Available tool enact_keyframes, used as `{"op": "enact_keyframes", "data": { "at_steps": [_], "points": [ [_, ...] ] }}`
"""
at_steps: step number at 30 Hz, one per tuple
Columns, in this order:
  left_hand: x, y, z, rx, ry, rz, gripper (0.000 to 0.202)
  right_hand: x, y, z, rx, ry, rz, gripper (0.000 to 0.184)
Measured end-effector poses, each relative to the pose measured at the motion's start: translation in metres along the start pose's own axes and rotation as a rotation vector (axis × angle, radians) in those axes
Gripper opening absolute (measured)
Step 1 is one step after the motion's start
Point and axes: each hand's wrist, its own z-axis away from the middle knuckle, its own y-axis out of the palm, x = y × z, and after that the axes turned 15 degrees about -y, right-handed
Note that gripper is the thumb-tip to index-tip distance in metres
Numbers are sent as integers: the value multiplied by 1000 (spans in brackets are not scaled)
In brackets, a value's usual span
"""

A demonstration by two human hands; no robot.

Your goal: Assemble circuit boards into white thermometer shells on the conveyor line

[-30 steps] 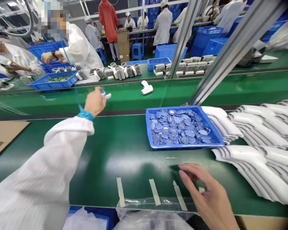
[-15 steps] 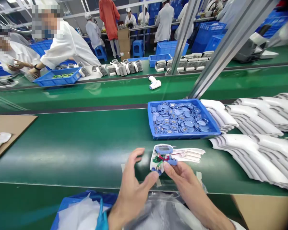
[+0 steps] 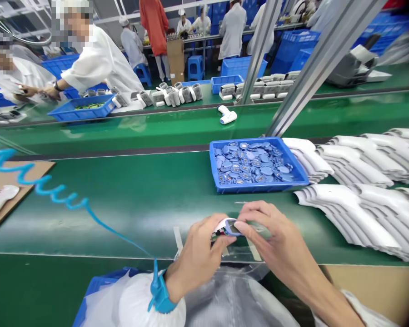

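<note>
My left hand [image 3: 202, 245] is closed round a white thermometer housing [image 3: 221, 225], a gun-shaped shell half held low over the green bench. Part of a green circuit board and some red wiring show inside it. At its end sits a blue-framed display [image 3: 231, 226]. The thumb and fingers of my right hand [image 3: 271, 231] press on the display's right side, pinching that end. Both hands cover much of the housing, its handle included. Around my left wrist is a blue wrist strap [image 3: 163, 293] with a coiled cord [image 3: 59, 193].
Beyond my hands stands a blue tray [image 3: 259, 187] of small blue oval parts. Stacked white shells [image 3: 354, 213] fill the right side. Cardboard [image 3: 23, 181] lies at left. A moving-line surface carries one white gun-shaped unit [image 3: 227, 116]. A metal post [image 3: 303, 63] slants across; co-workers sit opposite.
My left hand has moved from open beside the housing to gripping it. My right hand has shifted to the display end. The housing has turned, and the blue cord has swung into view.
</note>
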Motion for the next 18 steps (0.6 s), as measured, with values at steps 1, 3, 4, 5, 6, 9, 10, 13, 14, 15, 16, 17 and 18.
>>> {"op": "enact_keyframes", "data": {
  "at_steps": [1,3,4,5,6,9,10,13,14,15,16,17,18],
  "points": [
    [0,0,1,-8,13,-33,14,5,-2,-5,21,-26,6,29],
    [3,0,0,-87,3,-70,17,11,-8,-12,-4,-73,43,30],
    [5,-1,-1,-143,-33,-51,18,11,-12,-15,-30,-86,59,30],
    [8,-3,-4,-189,-87,12,18,7,-14,-16,-54,-80,82,31],
    [10,-6,-7,-211,-149,118,19,-1,-13,-17,-63,-57,119,35],
    [15,-14,-14,-79,-291,497,38,-42,3,-12,19,78,293,58],
    [15,-16,-15,-18,-314,592,47,-57,11,-7,36,132,348,65],
    [15,-18,-13,69,-365,718,64,-83,29,14,22,205,470,63],
    [14,-18,-12,76,-378,733,64,-84,29,21,-7,197,502,59],
    [14,-17,-11,78,-388,735,62,-83,26,28,-42,181,528,54],
    [14,-16,-11,80,-396,725,59,-80,20,34,-76,161,544,48],
    [14,-16,-11,81,-401,713,56,-76,11,40,-101,151,546,41],
    [15,-15,-11,85,-405,702,52,-73,1,44,-121,165,536,35]
  ]
}}
